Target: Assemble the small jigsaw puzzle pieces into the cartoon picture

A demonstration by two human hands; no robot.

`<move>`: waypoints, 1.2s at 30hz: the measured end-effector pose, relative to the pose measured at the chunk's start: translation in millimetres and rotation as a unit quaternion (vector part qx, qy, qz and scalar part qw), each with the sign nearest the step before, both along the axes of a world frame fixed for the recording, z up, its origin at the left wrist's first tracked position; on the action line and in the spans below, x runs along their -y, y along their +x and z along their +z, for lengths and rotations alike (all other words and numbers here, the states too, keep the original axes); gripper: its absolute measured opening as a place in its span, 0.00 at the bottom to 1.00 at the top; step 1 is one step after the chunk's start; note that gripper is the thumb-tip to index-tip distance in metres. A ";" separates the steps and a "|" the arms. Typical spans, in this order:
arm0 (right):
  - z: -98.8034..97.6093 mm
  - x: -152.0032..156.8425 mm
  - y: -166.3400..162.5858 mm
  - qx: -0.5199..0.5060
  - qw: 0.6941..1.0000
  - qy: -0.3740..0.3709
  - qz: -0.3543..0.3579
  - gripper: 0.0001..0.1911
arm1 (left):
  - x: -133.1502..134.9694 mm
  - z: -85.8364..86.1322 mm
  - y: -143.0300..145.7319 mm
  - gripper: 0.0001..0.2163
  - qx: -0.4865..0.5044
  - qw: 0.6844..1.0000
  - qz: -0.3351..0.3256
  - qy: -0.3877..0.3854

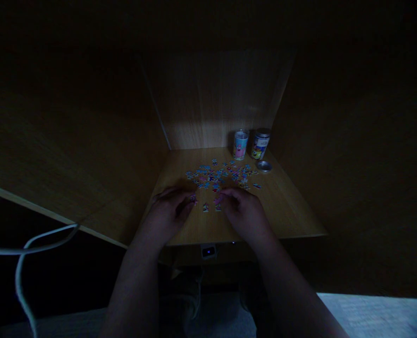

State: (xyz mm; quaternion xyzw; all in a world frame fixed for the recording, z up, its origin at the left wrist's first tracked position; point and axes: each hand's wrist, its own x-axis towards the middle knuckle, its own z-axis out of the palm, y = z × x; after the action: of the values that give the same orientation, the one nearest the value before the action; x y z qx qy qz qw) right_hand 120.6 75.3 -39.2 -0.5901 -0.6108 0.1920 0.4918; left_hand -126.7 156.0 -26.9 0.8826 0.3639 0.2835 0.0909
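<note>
In dim light, my left hand (169,209) curls at the left of the wooden surface, thumb and fingertips closed on a small puzzle piece (193,199). Opposite it, my right hand (243,209) pinches a pinkish puzzle piece (218,200) between thumb and forefinger. Between the hands, near the front edge, lies a single jigsaw piece (205,207). Another piece (218,207) lies just below my right fingertips. Beyond both hands spreads a loose heap of blue, pink and multicoloured jigsaw pieces (212,176).
Two printed cans stand at the back right: a light blue one (240,146) and a darker lidded one (260,145). A round metal lid (264,166) lies before them. Wooden panels (215,103) enclose the surface. A white cable (21,267) hangs at lower left. A small device (208,251) shows below the edge.
</note>
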 end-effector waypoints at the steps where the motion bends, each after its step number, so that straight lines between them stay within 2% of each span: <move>1: 0.6 0.2 -0.2 0.001 1.000 -0.001 0.000 0.09 | 0.3 -0.1 0.2 0.07 0.002 1.000 0.003 -0.004; 9: 2.3 0.6 -2.0 0.016 1.000 0.000 -0.004 0.09 | 1.3 0.8 2.0 0.07 0.017 1.000 0.009 -0.015; 15: 2.9 1.4 -1.7 0.016 1.000 -0.001 -0.001 0.09 | 2.1 2.4 0.9 0.05 0.028 1.000 -0.007 0.005; 23: 0.7 1.0 -1.5 0.024 1.000 0.005 -0.011 0.09 | 0.9 2.3 -7.2 0.15 0.026 0.998 0.051 0.029; 30: 1.7 1.7 -1.7 0.046 0.999 0.015 -0.018 0.11 | 3.3 7.1 -6.2 0.19 0.017 0.999 -0.026 0.028; 36: 3.1 4.7 -6.0 0.149 0.983 0.026 -0.105 0.14 | 2.4 5.6 -4.6 0.23 0.001 0.998 -0.059 0.021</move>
State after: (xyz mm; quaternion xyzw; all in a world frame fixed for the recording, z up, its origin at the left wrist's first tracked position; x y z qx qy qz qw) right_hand 114.5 70.6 -36.1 -0.6599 -0.6168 0.0334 0.4277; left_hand -131.4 153.6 -21.3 0.9039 0.3050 0.2863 0.0891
